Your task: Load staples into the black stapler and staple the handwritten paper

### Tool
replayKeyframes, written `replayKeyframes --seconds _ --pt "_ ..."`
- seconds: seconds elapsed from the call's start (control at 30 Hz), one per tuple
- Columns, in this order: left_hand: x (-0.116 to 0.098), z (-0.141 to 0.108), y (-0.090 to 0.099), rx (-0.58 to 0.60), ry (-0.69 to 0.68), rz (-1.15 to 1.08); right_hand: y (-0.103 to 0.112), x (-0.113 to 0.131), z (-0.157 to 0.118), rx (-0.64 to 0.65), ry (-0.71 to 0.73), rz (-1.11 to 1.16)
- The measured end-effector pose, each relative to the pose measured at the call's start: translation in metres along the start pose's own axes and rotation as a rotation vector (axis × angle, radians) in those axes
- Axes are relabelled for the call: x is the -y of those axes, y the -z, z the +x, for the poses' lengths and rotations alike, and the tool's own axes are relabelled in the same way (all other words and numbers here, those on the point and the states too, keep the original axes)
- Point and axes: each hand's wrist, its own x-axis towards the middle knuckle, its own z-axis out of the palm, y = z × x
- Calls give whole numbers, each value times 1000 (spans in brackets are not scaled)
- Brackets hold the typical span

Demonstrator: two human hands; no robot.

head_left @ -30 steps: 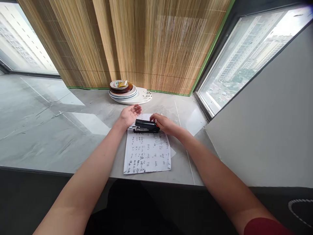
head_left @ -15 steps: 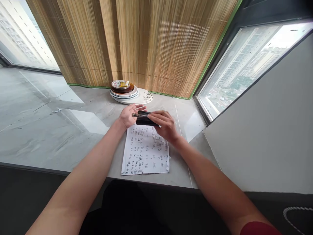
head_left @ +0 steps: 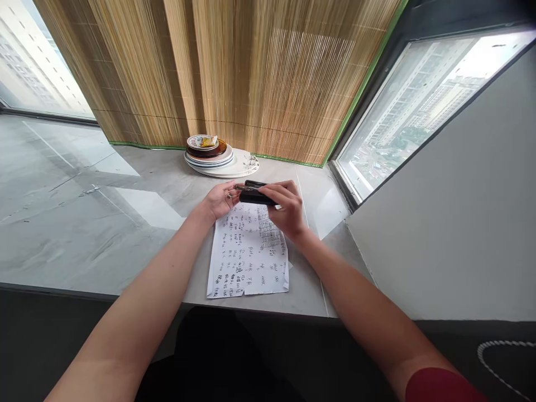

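Note:
My right hand (head_left: 287, 206) is wrapped round a black stapler (head_left: 256, 195) held above the sheet. The stapler's jaws look parted, and a metal rail shows between its two black halves. My left hand (head_left: 221, 200) lies palm up at the stapler's front end, with its fingers stretched out and apart. A small dark or shiny spot shows by its fingers, too small to make out. Below both hands lies a white sheet of paper (head_left: 238, 262) covered in handwriting. On its upper right rest rows of silvery strips that look like staples (head_left: 269, 230).
A stack of plates (head_left: 209, 159) with a small yellow packet on top stands at the back, beside a white oval plate (head_left: 245, 163). A bamboo blind (head_left: 251, 72) hangs behind. On the right are a window (head_left: 389, 117) and a white wall (head_left: 452, 223). The grey ledge's (head_left: 104, 245) front edge is near me.
My right hand has shifted the stapler slightly right and upward in the picture. My left palm stays under its front end. The whole view has moved slightly.

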Motion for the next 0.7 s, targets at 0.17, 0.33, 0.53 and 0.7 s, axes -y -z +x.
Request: replayKeyframes --seconds 0.17,0.33,0.53,0.7 --pt "-8 -4 -7 87 -35 -119 -3 -1 -3 243 -194 295" --pt "-5 -12 -18 223 -132 29 -4 2 -1 406 -109 316" --pt "-2 -22 -28 270 -282 195 -12 7 3 149 -4 120" --pt "2 -24 -29 318 -282 433 -14 8 4 64 24 125"
